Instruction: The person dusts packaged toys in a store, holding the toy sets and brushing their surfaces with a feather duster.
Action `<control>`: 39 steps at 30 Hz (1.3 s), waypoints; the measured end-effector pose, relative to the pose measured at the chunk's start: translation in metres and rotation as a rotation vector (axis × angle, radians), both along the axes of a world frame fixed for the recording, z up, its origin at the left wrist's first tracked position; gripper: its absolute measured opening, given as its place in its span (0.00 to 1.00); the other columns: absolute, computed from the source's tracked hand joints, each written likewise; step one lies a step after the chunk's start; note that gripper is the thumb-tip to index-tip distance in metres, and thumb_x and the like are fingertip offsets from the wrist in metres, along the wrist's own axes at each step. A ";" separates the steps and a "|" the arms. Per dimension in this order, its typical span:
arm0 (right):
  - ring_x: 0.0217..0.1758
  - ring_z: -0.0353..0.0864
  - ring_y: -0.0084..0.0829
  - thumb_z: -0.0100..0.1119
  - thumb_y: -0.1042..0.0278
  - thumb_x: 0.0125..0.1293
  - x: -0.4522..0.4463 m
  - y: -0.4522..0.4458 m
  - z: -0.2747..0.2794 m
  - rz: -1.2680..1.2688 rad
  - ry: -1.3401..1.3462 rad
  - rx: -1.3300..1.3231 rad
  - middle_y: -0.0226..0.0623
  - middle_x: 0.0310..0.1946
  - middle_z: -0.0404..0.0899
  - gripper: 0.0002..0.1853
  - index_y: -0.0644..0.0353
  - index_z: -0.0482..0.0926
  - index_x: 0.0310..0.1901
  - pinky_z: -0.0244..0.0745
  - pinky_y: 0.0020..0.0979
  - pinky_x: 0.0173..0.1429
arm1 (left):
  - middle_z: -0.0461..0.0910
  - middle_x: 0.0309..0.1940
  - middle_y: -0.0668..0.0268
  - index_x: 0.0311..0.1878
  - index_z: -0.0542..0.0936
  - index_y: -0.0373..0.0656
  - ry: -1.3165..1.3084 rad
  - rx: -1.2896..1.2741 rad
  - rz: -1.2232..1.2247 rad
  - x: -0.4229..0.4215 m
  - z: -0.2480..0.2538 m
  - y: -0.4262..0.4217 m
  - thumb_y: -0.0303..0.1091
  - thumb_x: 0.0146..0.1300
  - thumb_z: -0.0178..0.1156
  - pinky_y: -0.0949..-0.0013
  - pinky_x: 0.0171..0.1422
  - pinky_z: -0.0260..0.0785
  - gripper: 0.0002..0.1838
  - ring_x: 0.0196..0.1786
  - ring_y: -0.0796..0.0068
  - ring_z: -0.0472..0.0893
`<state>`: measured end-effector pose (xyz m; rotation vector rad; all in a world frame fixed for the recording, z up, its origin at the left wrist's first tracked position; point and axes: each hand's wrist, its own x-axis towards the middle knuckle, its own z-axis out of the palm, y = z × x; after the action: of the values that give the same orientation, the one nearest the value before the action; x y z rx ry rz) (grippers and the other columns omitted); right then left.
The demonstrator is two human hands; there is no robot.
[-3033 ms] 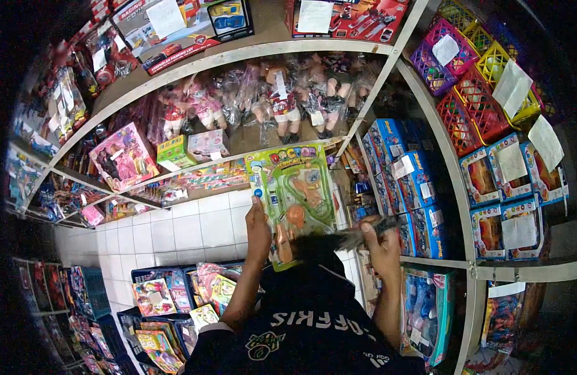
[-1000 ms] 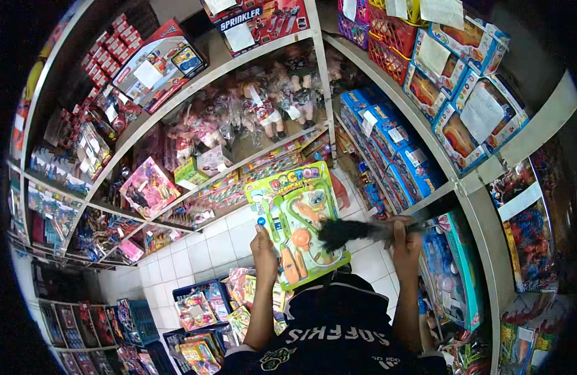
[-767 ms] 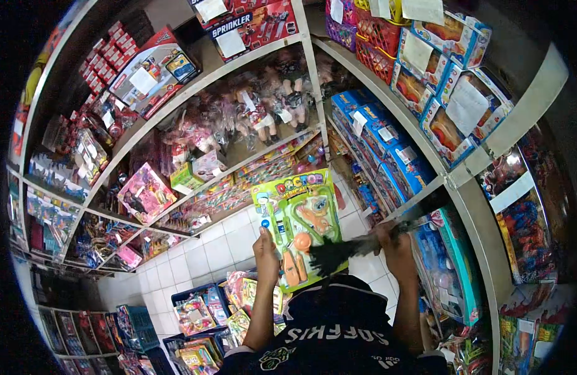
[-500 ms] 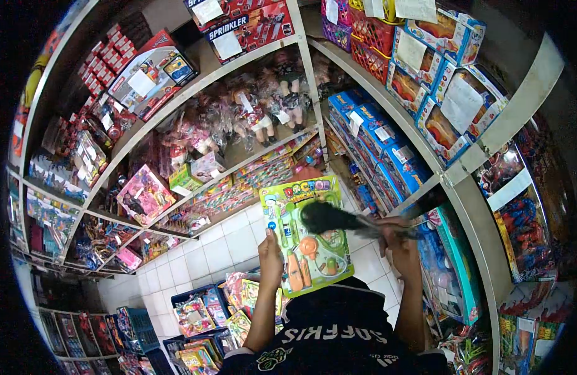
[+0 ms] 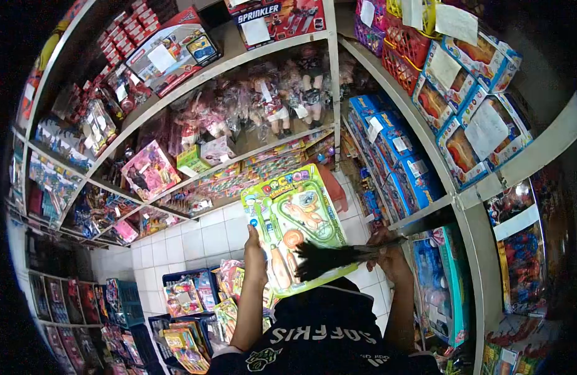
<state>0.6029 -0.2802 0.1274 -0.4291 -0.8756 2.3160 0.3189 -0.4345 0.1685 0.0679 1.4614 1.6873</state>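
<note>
My left hand point(image 5: 256, 255) grips the left edge of a toy doctor set point(image 5: 279, 215), a green-bordered pack with orange toy instruments under clear plastic. The pack is tilted, in front of my chest. In my right hand point(image 5: 391, 261) is the handle of a black feather duster point(image 5: 326, 257), its fingers closed around it. The dark tuft lies across the lower right part of the pack's front and hides some of the toys. Part of the handle is covered by my fingers.
Metal shelves with bagged dolls point(image 5: 273, 109) and a sprinkler box point(image 5: 282, 22) stand ahead. Blue boxes point(image 5: 388, 150) line the right shelf, with a metal upright point(image 5: 466, 234) near my right arm. Dark blue baskets point(image 5: 204, 273) of toy packs sit on the tiled floor point(image 5: 207, 240) at lower left.
The duster has swept from the upper right of the pack down to its lower right. The pack has shifted slightly left, and the view has turned a little.
</note>
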 end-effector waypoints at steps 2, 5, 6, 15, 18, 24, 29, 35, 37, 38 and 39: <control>0.27 0.78 0.34 0.56 0.65 0.64 -0.003 0.001 0.004 0.020 -0.070 0.069 0.43 0.32 0.75 0.10 0.61 0.69 0.41 0.76 0.34 0.30 | 0.70 0.63 0.60 0.70 0.61 0.39 0.009 -0.031 0.026 0.002 0.007 0.001 0.60 0.72 0.40 0.63 0.69 0.57 0.36 0.64 0.66 0.69; 0.26 0.76 0.34 0.56 0.63 0.66 -0.015 -0.001 0.006 -0.057 -0.171 0.091 0.42 0.31 0.74 0.11 0.61 0.69 0.40 0.75 0.34 0.30 | 0.72 0.60 0.60 0.69 0.62 0.38 0.011 -0.084 0.052 -0.003 0.006 0.000 0.60 0.73 0.39 0.64 0.66 0.62 0.35 0.60 0.68 0.72; 0.25 0.75 0.33 0.55 0.61 0.67 -0.018 0.000 0.006 -0.151 -0.207 0.041 0.40 0.30 0.73 0.11 0.61 0.70 0.40 0.74 0.34 0.30 | 0.73 0.59 0.61 0.69 0.63 0.38 0.003 -0.074 0.057 -0.006 -0.002 -0.002 0.60 0.73 0.39 0.65 0.65 0.63 0.35 0.59 0.69 0.72; 0.20 0.62 0.19 0.60 0.57 0.65 -0.026 0.021 -0.020 -0.151 -0.463 0.007 0.26 0.25 0.70 0.11 0.51 0.71 0.41 0.55 0.24 0.23 | 0.76 0.53 0.61 0.65 0.67 0.38 0.047 -0.155 0.057 -0.023 -0.016 0.015 0.60 0.73 0.40 0.67 0.56 0.67 0.34 0.52 0.73 0.75; 0.17 0.60 0.21 0.59 0.58 0.66 -0.043 0.025 -0.021 -0.325 -0.269 -0.175 0.28 0.17 0.65 0.10 0.52 0.70 0.37 0.55 0.24 0.24 | 0.78 0.47 0.62 0.62 0.70 0.38 0.053 -0.155 0.067 -0.024 -0.008 0.026 0.62 0.71 0.41 0.71 0.43 0.70 0.35 0.43 0.77 0.76; 0.18 0.64 0.23 0.57 0.54 0.68 -0.060 0.045 -0.050 -0.305 -0.608 0.125 0.28 0.19 0.67 0.12 0.52 0.72 0.38 0.58 0.26 0.23 | 0.78 0.30 0.69 0.54 0.76 0.38 0.151 -0.217 0.046 -0.054 -0.031 0.045 0.65 0.69 0.42 0.78 0.19 0.58 0.35 0.19 0.83 0.69; 0.18 0.57 0.21 0.53 0.57 0.72 -0.098 0.061 -0.015 -0.377 -0.323 -0.243 0.25 0.18 0.58 0.12 0.51 0.66 0.33 0.55 0.26 0.25 | 0.77 0.29 0.67 0.45 0.79 0.38 0.298 -0.148 0.041 -0.078 -0.035 0.067 0.65 0.70 0.40 0.72 0.34 0.65 0.35 0.28 0.80 0.71; 0.24 0.64 0.20 0.56 0.50 0.69 -0.137 0.081 0.003 -0.384 -0.255 -0.221 0.25 0.24 0.68 0.13 0.51 0.72 0.39 0.60 0.23 0.28 | 0.69 0.24 0.71 0.36 0.77 0.36 0.276 -0.048 0.045 -0.101 0.012 0.100 0.56 0.75 0.40 0.69 0.40 0.61 0.30 0.30 0.78 0.64; 0.25 0.65 0.20 0.56 0.51 0.70 -0.151 0.089 0.008 -0.425 -0.254 -0.200 0.25 0.25 0.69 0.13 0.51 0.72 0.38 0.60 0.23 0.28 | 0.71 0.26 0.69 0.36 0.77 0.35 0.278 -0.027 0.026 -0.113 0.012 0.108 0.56 0.75 0.40 0.68 0.41 0.62 0.30 0.31 0.78 0.66; 0.25 0.66 0.20 0.55 0.51 0.70 -0.159 0.092 0.010 -0.459 -0.246 -0.187 0.25 0.25 0.70 0.13 0.51 0.72 0.38 0.61 0.23 0.28 | 0.73 0.27 0.67 0.36 0.77 0.34 0.290 -0.013 0.011 -0.119 0.010 0.111 0.55 0.75 0.39 0.68 0.43 0.63 0.31 0.32 0.77 0.67; 0.25 0.67 0.20 0.54 0.52 0.71 -0.165 0.092 0.012 -0.471 -0.322 -0.230 0.25 0.26 0.70 0.12 0.51 0.72 0.38 0.60 0.23 0.27 | 0.73 0.27 0.67 0.36 0.77 0.34 0.285 -0.009 0.002 -0.127 0.003 0.113 0.55 0.75 0.39 0.68 0.43 0.63 0.31 0.32 0.77 0.67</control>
<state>0.4383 -0.1879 0.1398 -1.0127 -0.5694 1.9379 0.1916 -0.3216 0.1712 0.3131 1.6764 1.7252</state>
